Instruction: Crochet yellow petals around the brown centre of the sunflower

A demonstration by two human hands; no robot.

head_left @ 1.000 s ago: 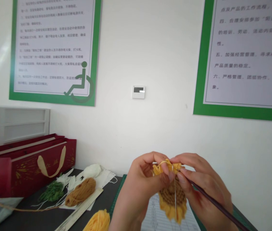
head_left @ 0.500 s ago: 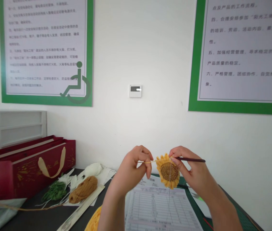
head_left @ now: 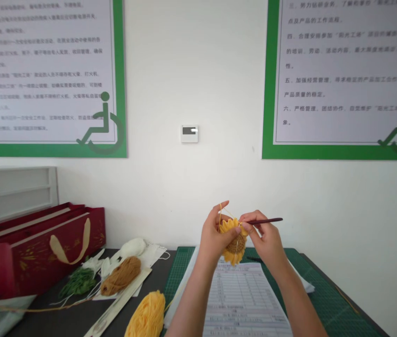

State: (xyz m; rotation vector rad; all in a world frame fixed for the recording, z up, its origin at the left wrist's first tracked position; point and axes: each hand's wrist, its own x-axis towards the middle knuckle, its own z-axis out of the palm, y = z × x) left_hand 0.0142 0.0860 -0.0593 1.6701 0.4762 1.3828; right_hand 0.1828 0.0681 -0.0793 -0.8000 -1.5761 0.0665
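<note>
A crocheted sunflower (head_left: 235, 244) with yellow petals and a brown centre is held up above the papers. My left hand (head_left: 216, 234) grips it with thumb and fingers, while yellow yarn loops over the raised index finger. In my right hand (head_left: 262, 236) is a crochet hook (head_left: 263, 221) with a dark red handle, pinched near its tip at the flower's upper right edge. The hook's tip is too small to make out. A ball of yellow yarn (head_left: 146, 316) lies on the table to the left of my forearms.
Printed sheets (head_left: 244, 299) lie on a green cutting mat (head_left: 328, 304). Toward the left are brown yarn (head_left: 121, 276), green yarn (head_left: 77, 282), white yarn (head_left: 133, 248) and a long ruler (head_left: 117, 304). Dark red gift bags (head_left: 58, 248) stand by the wall.
My left hand has moved right onto the sunflower and now grips it, with yarn over its raised finger. The right hand with the hook shifted slightly left. The camera view has turned right.
</note>
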